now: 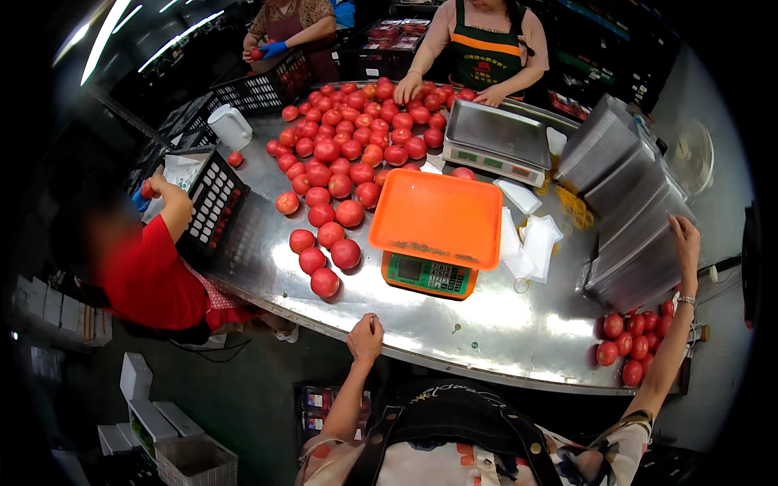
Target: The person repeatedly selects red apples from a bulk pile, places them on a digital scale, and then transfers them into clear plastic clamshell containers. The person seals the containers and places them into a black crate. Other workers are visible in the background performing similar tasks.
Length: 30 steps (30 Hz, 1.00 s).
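Over the near edge of the metal table (519, 340), my left hand (365, 338) is closed with its fingers curled in; whatever they might hold is too small to make out. My right arm reaches forward on the far right. There my right hand (686, 236) has its fingers at the edge of nested clear plastic trays (640, 243), pinching the end of the stack. An orange-topped weighing scale (438, 215) with a green keypad stands in front of me, its pan bare. Many red tomatoes (340, 186) spread over the table left of it and behind it.
A silver scale (496, 138) stands beyond the orange one. White paper slips (535, 243) and yellow rubber bands (574, 209) lie beside the trays. More tomatoes (632, 344) sit at the right corner. Co-workers stand left and across; a black crate (212, 202) stands left.
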### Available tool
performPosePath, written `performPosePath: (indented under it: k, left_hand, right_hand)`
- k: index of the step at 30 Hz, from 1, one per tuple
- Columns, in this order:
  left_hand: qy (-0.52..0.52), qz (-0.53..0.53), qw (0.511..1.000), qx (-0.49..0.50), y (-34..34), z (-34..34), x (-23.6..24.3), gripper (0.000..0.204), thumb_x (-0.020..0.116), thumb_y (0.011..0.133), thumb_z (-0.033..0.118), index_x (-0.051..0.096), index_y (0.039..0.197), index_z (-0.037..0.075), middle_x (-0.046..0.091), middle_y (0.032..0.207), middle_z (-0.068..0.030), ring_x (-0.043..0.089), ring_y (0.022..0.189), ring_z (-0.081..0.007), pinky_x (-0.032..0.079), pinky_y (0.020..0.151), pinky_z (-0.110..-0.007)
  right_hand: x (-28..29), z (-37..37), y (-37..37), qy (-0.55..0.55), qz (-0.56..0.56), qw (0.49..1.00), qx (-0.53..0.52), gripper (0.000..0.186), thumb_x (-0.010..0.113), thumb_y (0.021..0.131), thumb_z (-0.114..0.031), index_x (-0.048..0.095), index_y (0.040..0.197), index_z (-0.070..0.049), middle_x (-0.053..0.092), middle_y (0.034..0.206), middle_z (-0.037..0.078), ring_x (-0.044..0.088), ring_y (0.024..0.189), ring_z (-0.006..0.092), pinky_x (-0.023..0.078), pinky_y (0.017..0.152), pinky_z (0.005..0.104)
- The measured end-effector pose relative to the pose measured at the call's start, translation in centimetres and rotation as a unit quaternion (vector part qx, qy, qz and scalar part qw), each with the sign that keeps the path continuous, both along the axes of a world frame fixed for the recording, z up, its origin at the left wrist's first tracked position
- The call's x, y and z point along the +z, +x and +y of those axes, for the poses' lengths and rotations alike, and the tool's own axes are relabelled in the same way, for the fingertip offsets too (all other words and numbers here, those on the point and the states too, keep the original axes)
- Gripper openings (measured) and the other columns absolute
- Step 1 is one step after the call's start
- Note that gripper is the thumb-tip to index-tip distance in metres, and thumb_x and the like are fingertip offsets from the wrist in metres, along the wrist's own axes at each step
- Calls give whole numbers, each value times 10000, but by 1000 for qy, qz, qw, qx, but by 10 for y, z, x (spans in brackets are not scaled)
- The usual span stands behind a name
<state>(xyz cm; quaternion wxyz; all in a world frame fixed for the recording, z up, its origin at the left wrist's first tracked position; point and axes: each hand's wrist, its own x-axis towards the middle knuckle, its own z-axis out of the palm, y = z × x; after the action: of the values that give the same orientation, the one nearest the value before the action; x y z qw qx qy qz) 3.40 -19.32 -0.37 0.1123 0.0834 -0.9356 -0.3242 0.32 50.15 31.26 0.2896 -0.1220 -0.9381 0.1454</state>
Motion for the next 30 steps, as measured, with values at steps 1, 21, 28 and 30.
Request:
performPosePath:
  k: [1,21,28,30]
  left_hand:
    - [0,5,1000,4,1,0,0,138,592,866,211,648,948,116,665,758,-122,650,721,-327,499,656,-424]
    - [136,113,984,-20,-68,-29,28,124,592,883,106,654,924,7,614,706,-152,605,625,-282,455,589,-374]
    - [-47,39,996,69,-262,-101,48,633,633,850,385,429,1286,-28,518,1184,-290,514,1094,-432,423,947,-481]
    - [-38,-89,991,87,-300,-107,45,751,666,810,446,380,1328,-15,506,1199,-315,530,1092,-448,433,953,-489]
  right_hand:
    - [-5,29,-5,-43,-6,999,33,398,582,947,-314,606,839,68,586,694,37,512,654,131,425,632,283]
    - [7,-6,-9,211,144,967,22,220,529,981,-182,547,901,22,491,740,150,448,648,233,422,647,319]
    - [20,2,-12,155,4,988,-1,202,529,970,-170,527,907,23,509,783,199,515,681,345,424,650,410]
    - [20,11,-9,231,14,973,-24,213,539,964,-167,506,880,26,505,776,207,508,689,372,412,640,428]
